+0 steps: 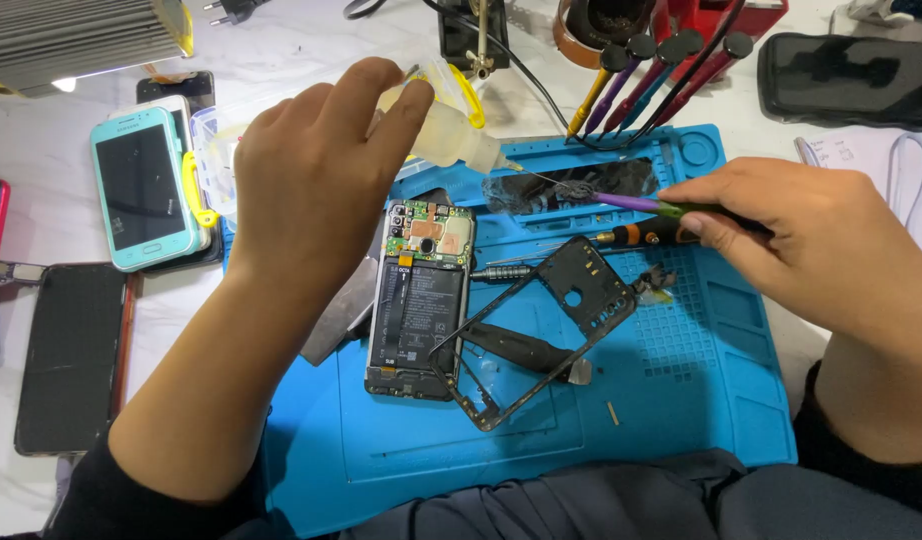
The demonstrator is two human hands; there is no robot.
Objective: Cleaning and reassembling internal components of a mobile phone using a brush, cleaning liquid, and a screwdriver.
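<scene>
My left hand [316,165] holds a small clear squeeze bottle [449,128] with a needle tip, tilted down to the right over the blue mat [671,400]. My right hand [806,235] grips a purple-handled brush tool [629,203], its tip meeting the needle at a small dark part [579,188] on the mat's upper area. Below lies an opened phone [421,300] showing its battery and circuit board. A black phone frame [541,325] leans across its lower right corner. A black spudger [526,350] lies under the frame.
A teal phone [141,188] and a dark phone [69,355] lie at left on the white table. Several coloured-handled tools [641,80] stand behind the mat. A black case [846,78] sits at far right. A screwdriver [636,236] rests on the mat.
</scene>
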